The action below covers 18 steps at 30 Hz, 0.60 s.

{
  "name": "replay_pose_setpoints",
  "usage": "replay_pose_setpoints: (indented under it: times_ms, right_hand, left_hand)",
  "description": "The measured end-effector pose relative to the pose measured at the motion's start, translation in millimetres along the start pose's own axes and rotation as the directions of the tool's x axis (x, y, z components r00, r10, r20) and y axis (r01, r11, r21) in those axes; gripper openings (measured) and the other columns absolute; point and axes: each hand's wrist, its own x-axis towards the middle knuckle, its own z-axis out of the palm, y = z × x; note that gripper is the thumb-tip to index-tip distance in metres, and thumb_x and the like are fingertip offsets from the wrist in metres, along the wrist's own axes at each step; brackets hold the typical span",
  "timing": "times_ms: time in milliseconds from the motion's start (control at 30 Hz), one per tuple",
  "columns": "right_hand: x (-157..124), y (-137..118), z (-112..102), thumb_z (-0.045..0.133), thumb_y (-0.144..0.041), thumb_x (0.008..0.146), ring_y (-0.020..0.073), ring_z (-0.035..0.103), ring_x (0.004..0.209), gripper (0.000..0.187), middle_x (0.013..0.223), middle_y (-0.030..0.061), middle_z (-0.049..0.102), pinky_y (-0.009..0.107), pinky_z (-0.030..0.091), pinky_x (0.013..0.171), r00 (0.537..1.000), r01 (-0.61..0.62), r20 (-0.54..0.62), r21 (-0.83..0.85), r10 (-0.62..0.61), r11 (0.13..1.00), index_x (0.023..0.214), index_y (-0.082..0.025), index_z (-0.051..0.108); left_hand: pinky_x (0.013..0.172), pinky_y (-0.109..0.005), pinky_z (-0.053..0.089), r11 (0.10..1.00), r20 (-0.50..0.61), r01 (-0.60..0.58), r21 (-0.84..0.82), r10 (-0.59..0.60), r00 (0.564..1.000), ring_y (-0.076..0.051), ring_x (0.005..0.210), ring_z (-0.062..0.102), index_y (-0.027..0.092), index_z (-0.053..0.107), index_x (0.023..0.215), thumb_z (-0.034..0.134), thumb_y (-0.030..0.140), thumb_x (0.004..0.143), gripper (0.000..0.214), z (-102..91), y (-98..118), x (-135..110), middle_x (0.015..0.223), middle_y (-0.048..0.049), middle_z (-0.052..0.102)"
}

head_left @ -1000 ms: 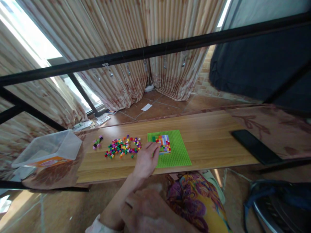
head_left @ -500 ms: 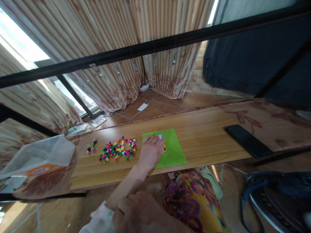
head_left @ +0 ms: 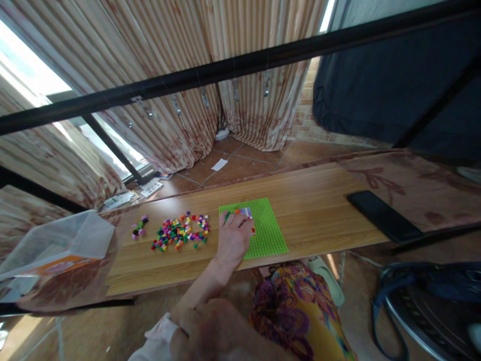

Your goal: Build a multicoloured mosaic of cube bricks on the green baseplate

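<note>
- The patch of coloured bricks (head_left: 245,212) is seen pressed onto the near-left part of the green baseplate (head_left: 269,228), and most of it is covered by the left hand (head_left: 233,238).
- The left hand is laid palm down over the patch with the fingers bent onto the bricks. It cannot be told whether a brick is pinched beneath them.
- The baseplate is set flat on the wooden worktop (head_left: 319,210), close to its near edge.
- A loose heap of small bricks (head_left: 179,233) in many colours is spread on the worktop just left of the hand. A smaller cluster (head_left: 139,227) lies apart, further left.
- The right hand (head_left: 221,333) is seen blurred at the bottom edge, against the left forearm. Its grip cannot be told.
- A clear plastic box (head_left: 63,240) is placed past the worktop's left end.
- A black phone (head_left: 383,215) is laid flat at the worktop's right end, well apart from the baseplate.
- A black bar (head_left: 240,65) is seen crossing the view above, in front of striped curtains (head_left: 169,115).
</note>
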Motion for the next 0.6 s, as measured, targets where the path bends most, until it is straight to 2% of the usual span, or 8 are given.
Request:
replay_pose_setpoints:
  times_ms: [133, 333, 500, 600]
  right_hand:
    - [4, 3, 9, 0.056, -0.031, 0.09, 0.0196, 0.062, 0.093, 0.03, 0.114, 0.0076, 0.06, 0.039, 0.054, 0.077, 0.999, -0.025, 0.022, 0.0, 0.025, 1.0, 0.116, -0.016, 0.056]
    - [11, 11, 20, 0.054, -0.026, 0.091, 0.0112, 0.061, 0.067, 0.016, 0.086, 0.0015, 0.064, 0.026, 0.053, 0.058, 0.997, -0.04, 0.061, -0.008, 0.04, 0.999, 0.098, -0.013, 0.061]
    - [5, 4, 7, 0.056, -0.031, 0.09, 0.0181, 0.063, 0.089, 0.028, 0.11, 0.0068, 0.061, 0.037, 0.054, 0.074, 0.999, -0.019, 0.039, -0.009, 0.019, 1.0, 0.113, -0.016, 0.057]
    - [1, -1, -1, 0.056, -0.032, 0.09, 0.0207, 0.061, 0.096, 0.032, 0.117, 0.0082, 0.059, 0.041, 0.053, 0.08, 1.0, -0.017, 0.02, -0.009, 0.017, 1.0, 0.118, -0.017, 0.055]
  left_hand:
    - [0.098, -0.044, 0.03, 0.998, -0.014, 0.055, -0.025, -0.055, 0.998, -0.019, 0.096, 0.053, 0.028, 0.066, 0.104, 0.05, 0.019, 0.088, 0.024, 2.0, 4, -12, 0.103, -0.0032, 0.064]
    - [0.099, -0.045, 0.03, 0.996, 0.046, 0.083, -0.009, -0.083, 0.996, -0.022, 0.105, 0.05, 0.027, 0.06, 0.117, 0.046, 0.016, 0.088, 0.034, -1.2, 7, -19, 0.114, -0.0061, 0.06]
    - [0.099, -0.045, 0.03, 0.997, 0.07, 0.077, 0.027, -0.079, 0.994, -0.023, 0.106, 0.049, 0.026, 0.059, 0.117, 0.045, 0.016, 0.088, 0.034, -0.7, 8, -18, 0.115, -0.007, 0.059]
    - [0.097, -0.044, 0.032, 0.996, 0.078, 0.071, 0.05, -0.075, 0.994, -0.023, 0.106, 0.049, 0.025, 0.058, 0.118, 0.045, 0.016, 0.088, 0.034, 0.3, 9, -19, 0.115, -0.0072, 0.059]
